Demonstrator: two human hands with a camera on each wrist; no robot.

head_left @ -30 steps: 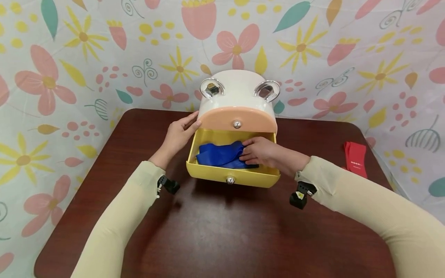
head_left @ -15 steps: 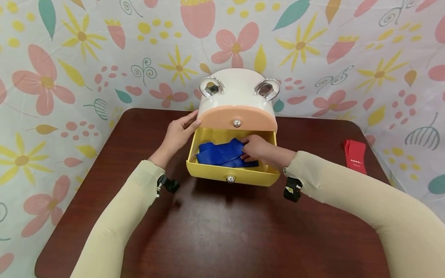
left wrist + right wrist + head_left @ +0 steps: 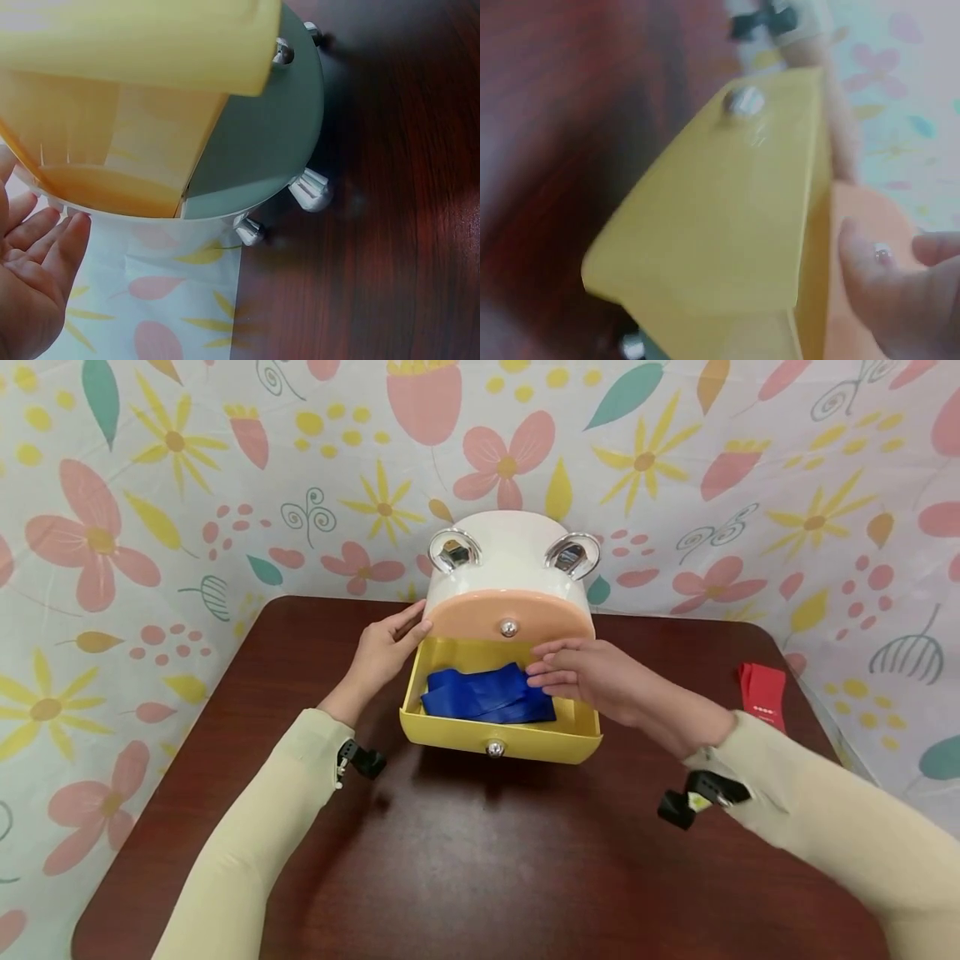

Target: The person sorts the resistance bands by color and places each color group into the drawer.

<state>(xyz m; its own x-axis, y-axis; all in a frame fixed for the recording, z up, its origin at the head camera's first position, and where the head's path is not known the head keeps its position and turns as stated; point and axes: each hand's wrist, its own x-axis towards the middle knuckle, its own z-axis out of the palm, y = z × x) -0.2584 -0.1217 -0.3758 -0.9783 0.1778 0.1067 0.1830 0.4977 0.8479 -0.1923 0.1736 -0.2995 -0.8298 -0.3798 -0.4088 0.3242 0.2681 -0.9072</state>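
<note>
A small white cabinet point(image 3: 513, 547) with a peach upper drawer point(image 3: 465, 618) stands at the table's back. Its yellow lower drawer point(image 3: 442, 731) is pulled out. Inside lies a blue elastic band point(image 3: 472, 697), flat and folded over itself. My left hand point(image 3: 380, 653) rests against the cabinet's left side, fingers extended; in the left wrist view, that hand point(image 3: 37, 262) touches the rim. Over the drawer's right side, my right hand point(image 3: 600, 675) hovers with straight fingers and holds nothing. The right wrist view is blurred and shows part of that hand point(image 3: 911, 300) near the peach front.
A red elastic band point(image 3: 763, 693) lies folded at the right of the dark wooden table point(image 3: 465, 860). Behind the cabinet hangs a flowered cloth point(image 3: 300, 460). Silver knobs jut from the drawer fronts, and short silver feet point(image 3: 311, 189) support the cabinet.
My right hand has let go of the blue band and lifted up and to the right, its fingers straightening. The band lies flatter in the drawer. My left hand has stayed in place.
</note>
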